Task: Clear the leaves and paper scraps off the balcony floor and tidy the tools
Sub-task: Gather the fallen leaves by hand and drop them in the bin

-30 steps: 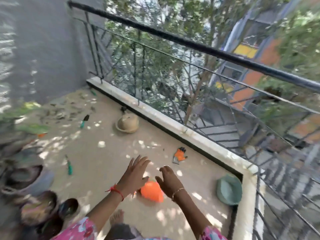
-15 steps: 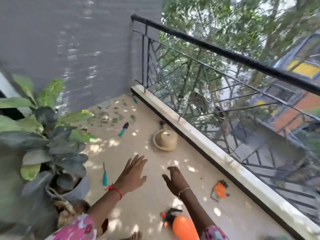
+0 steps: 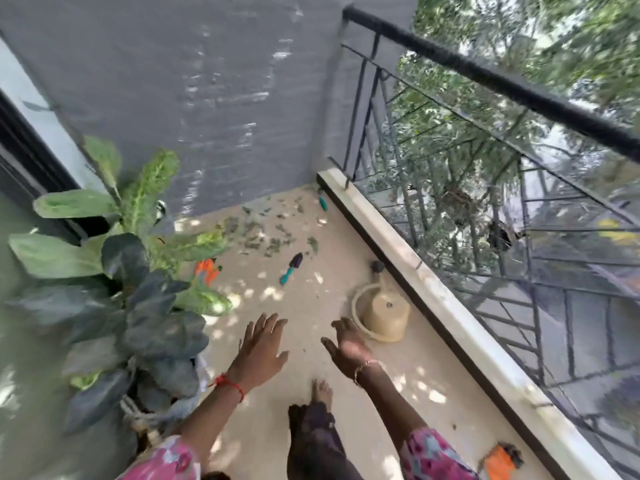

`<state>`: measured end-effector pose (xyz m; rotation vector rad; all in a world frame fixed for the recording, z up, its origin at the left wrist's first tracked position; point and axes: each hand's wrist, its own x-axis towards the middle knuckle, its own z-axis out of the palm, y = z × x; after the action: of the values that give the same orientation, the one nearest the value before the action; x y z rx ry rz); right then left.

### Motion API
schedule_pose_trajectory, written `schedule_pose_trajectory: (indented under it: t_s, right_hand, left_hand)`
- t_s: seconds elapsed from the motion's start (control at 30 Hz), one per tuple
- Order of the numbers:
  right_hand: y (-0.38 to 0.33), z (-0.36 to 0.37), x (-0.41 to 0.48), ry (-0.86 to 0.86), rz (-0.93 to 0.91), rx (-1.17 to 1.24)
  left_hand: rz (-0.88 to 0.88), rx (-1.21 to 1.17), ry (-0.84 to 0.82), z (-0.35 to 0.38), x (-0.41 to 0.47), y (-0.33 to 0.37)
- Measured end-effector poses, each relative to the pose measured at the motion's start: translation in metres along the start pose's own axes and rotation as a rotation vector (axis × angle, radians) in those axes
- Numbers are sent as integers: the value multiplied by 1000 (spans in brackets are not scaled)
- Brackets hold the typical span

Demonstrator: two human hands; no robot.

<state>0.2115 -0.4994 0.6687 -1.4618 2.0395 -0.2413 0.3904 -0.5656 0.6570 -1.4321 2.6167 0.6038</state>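
I judged the leaves [image 3: 256, 233] light, dry and brittle, likely to scatter or crumble if pinched singly, so I would scoop them with flat palms from the edges of the patch inward. The trowel [image 3: 291, 269] looked rigid and easy to lift. Its teal handle was the place to grip, not the dark blade.

The leaves lay well ahead of both hands, at the foot of the grey wall [image 3: 207, 98]. The trowel lay between them and the left hand [image 3: 261, 348], ahead and slightly to its right. A second teal-handled tool [image 3: 322, 202] lay farther ahead of the right hand [image 3: 348, 344], beside the kerb [image 3: 398, 244].

Both hands hovered with fingers spread and loose, grasping nothing. The tan watering can [image 3: 382, 315] lay tipped just right of the right hand, apart from it. An orange glove [image 3: 206, 270] lay ahead and left of the left hand. Paper scraps I could not make out.
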Motion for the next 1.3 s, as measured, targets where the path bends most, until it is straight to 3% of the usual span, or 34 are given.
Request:
schedule_pose_trajectory:
  t_s: [0.17, 0.27, 0.33, 0.4, 0.5, 0.6, 0.77, 0.93, 1.07, 1.13, 1.3]
  right_hand:
    - [-13, -43, 105, -81, -86, -60]
    - [-20, -65, 163, -128, -106, -57]
    - [-26, -77, 199, -149, -119, -72]
    - [-35, -85, 237, -163, -126, -115]
    - [-48, -91, 294, -182, -154, -113]
    - [-64, -100, 351, -152, -144, -75]
    - [-86, -119, 440, -140, -62, -31]
    - [-96, -144, 511, 6, -13, 59]
    - [-73, -150, 575, -143, 129, 124]
    - [-60, -148, 604, -177, 170, 157]
    - [-12, -128, 685, -220, 371, 205]
  left_hand:
    - [-67, 65, -1, -26, 91, -22]
    - [-110, -12, -66, -49, 140, -30]
    - [-111, -5, -8, -53, 169, -44]
    - [-165, 40, -109, -63, 199, -59]
    - [-186, -91, -108, -81, 239, -73]
    - [-168, -77, -37, -83, 288, -104]
    - [-105, -127, -140, -97, 381, -159]
    - [-27, -43, -218, -121, 456, -180]
    - [-43, -84, -249, -135, 515, -184]
    - [-52, -70, -144, -130, 546, -187]
    - [-20, -97, -277, -91, 625, -199]
